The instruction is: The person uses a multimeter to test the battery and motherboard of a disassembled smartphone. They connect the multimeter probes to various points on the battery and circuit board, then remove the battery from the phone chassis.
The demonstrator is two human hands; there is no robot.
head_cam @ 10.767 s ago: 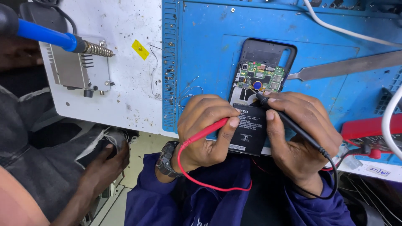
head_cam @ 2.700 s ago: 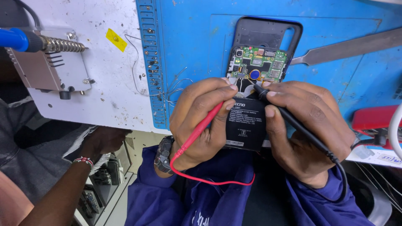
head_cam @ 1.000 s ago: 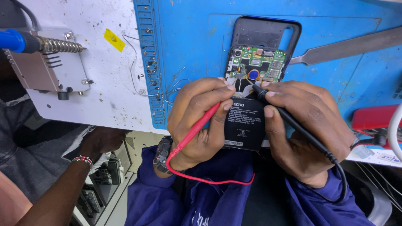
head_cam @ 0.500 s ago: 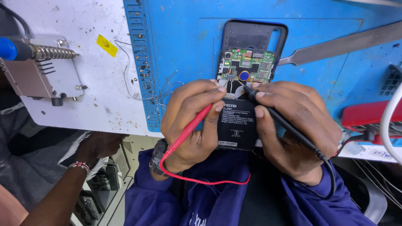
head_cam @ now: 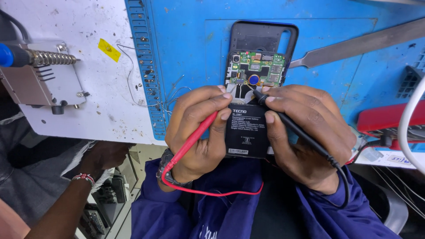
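Red probe [head_cam: 195,139] in left hand [head_cam: 199,128] meets opened phone [head_cam: 254,88].

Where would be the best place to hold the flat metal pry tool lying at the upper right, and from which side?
Probably the long flat grey metal pry tool is best pinched across its wide handle part near the right edge, coming from above. It lies flat on the blue work mat, its narrow tip points toward the opened phone.

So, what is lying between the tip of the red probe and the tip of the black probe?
In the head view, only the top edge of the black battery and a little bare phone interior lie between the red probe and black probe.
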